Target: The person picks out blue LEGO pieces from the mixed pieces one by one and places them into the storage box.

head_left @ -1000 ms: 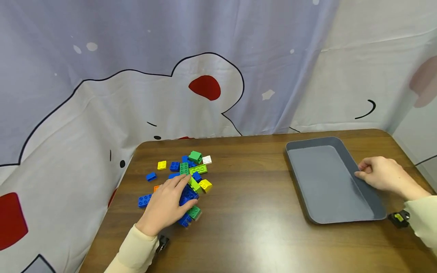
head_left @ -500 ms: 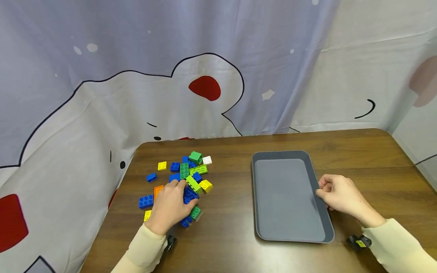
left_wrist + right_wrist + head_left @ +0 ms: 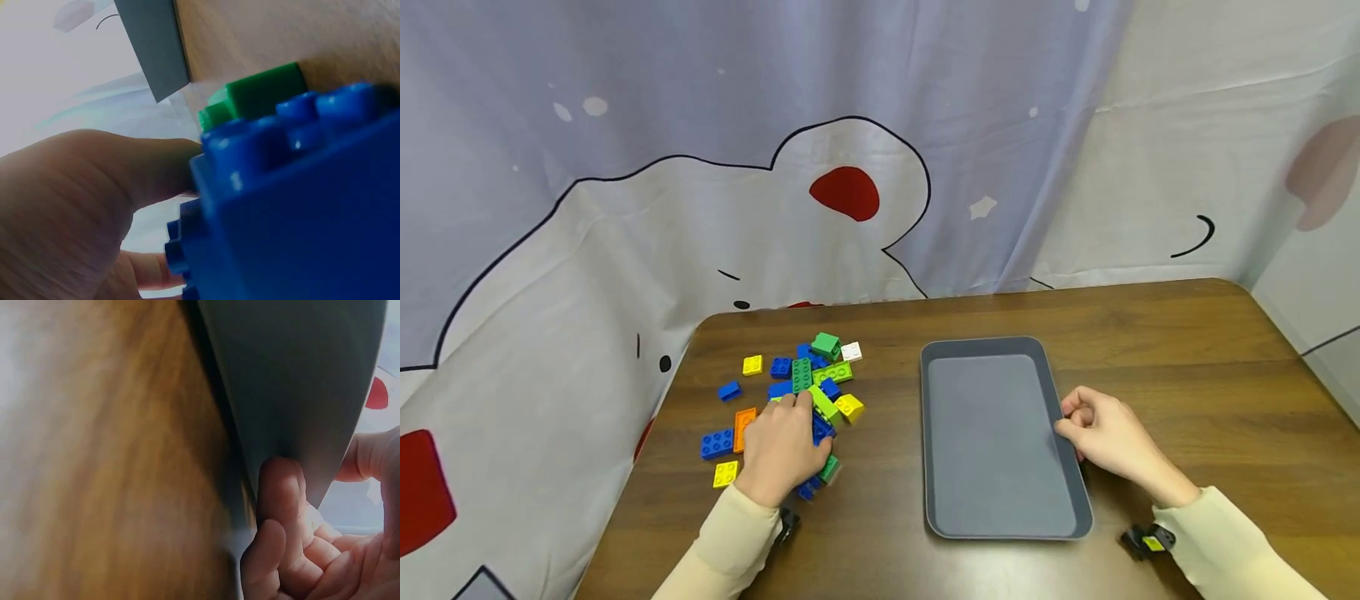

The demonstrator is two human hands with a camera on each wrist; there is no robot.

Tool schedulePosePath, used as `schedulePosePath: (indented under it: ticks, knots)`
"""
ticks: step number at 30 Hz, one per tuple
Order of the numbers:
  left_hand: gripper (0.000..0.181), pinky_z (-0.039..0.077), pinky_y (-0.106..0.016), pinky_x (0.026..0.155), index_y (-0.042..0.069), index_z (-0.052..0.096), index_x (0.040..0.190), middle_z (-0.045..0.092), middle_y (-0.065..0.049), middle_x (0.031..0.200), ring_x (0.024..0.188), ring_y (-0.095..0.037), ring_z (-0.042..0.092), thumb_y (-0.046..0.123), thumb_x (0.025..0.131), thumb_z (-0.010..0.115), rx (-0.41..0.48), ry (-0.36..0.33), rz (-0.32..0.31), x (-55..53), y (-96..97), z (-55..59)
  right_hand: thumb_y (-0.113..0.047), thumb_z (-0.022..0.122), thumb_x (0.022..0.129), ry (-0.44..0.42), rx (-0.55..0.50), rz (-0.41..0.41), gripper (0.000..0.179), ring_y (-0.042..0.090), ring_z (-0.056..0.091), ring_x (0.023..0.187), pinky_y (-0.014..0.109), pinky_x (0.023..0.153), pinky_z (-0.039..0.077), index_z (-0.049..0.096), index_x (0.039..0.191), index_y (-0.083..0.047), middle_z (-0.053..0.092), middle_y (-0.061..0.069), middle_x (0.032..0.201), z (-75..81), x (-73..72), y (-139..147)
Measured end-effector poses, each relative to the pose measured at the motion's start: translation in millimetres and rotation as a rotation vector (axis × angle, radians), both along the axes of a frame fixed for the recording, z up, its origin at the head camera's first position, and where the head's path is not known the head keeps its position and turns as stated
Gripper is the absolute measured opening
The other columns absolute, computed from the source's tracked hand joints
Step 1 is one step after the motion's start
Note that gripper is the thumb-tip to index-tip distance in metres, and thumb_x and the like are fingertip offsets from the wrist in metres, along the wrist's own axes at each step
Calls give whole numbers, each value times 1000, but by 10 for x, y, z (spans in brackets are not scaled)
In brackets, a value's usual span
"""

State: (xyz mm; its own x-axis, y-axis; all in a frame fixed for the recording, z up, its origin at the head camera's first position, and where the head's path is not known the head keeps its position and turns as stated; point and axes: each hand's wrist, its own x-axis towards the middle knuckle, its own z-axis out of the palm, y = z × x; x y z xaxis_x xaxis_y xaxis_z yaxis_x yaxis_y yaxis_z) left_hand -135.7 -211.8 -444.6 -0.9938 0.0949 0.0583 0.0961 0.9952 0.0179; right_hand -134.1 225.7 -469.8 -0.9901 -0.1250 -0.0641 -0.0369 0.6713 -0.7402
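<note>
My left hand (image 3: 782, 446) lies over a pile of toy building bricks, fingers bent downward, thumb out to the right. A dark blue brick (image 3: 822, 428) shows between thumb and fingers. In the left wrist view the thumb reaches the edge of a large blue brick (image 3: 306, 212), with a green brick (image 3: 265, 94) behind; whether the fingers grip anything is hidden. My right hand (image 3: 1101, 433) pinches the right side of a grey rectangular tray (image 3: 932, 450). In the right wrist view curled fingers (image 3: 281, 494) lie against the tray's outer wall, thumb on the rim's other side.
Around the left hand lie loose bricks: an orange brick (image 3: 744, 429), a yellow brick (image 3: 726, 475), a white brick (image 3: 852, 352) and several others. The tray stands on the wooden table (image 3: 1195, 375), right of the pile. A patterned curtain (image 3: 1000, 125) hangs behind the table.
My right hand has slid the tray left across the table, nearer the bricks. My left hand has shifted slightly right, its fingers more bent, uncovering the orange and yellow bricks.
</note>
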Motion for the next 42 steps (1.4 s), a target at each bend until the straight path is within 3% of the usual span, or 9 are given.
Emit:
schedulePosePath:
  ticks: [7, 17, 22, 28, 32, 39, 42]
  knots:
    - [71, 60, -46, 62, 2, 62, 129, 72, -19, 112, 86, -31, 66, 45, 78, 84, 14, -1, 1, -21, -14, 4, -16, 67, 92, -19, -35, 2, 21, 14, 59, 51, 27, 52, 43, 61, 106, -3, 60, -3, 61, -58, -113, -44]
    - [62, 59, -46, 57, 5, 66, 125, 73, -16, 108, 85, -32, 69, 42, 78, 84, 128, 140, -35, -6, 64, 211, -15, 65, 92, -89, -83, 4, 32, 18, 62, 52, 29, 50, 45, 57, 119, 0, 62, 0, 62, -46, -161, -81]
    - [54, 60, -42, 64, 6, 66, 121, 71, -12, 106, 81, -26, 66, 37, 81, 84, 259, 135, -112, -84, 211, 226, -18, 68, 95, -112, -104, 38, 39, 18, 62, 53, 28, 51, 46, 53, 125, 3, 62, 0, 63, -26, -154, -60]
    - [50, 61, -41, 84, 8, 66, 124, 68, -9, 118, 95, -23, 67, 30, 83, 82, 411, 81, -219, -201, 496, 177, -28, 69, 99, -174, -154, 80, 47, 18, 64, 57, 30, 56, 53, 51, 128, 4, 65, 3, 66, -42, -179, 14]
    - [49, 60, -39, 88, 10, 66, 125, 68, -6, 119, 100, -21, 67, 31, 84, 81, 435, 84, -268, -215, 706, 152, -29, 68, 100, -197, -177, 109, 50, 19, 65, 60, 31, 58, 55, 50, 131, 6, 67, 6, 70, -53, -187, 65]
    - [51, 54, -26, 73, 12, 66, 127, 66, -4, 113, 83, -13, 59, 35, 84, 80, 427, 94, -361, -208, 1016, 158, -28, 67, 101, -215, -185, 152, 48, 18, 66, 64, 30, 61, 55, 50, 130, 6, 67, 6, 72, -43, -187, 93]
    - [51, 56, -24, 73, 12, 65, 128, 65, -4, 113, 84, -12, 60, 34, 85, 80, 411, 86, -408, -215, 1116, 161, -26, 67, 101, -194, -182, 167, 46, 17, 65, 64, 29, 61, 54, 51, 129, 7, 67, 7, 73, -37, -188, 86]
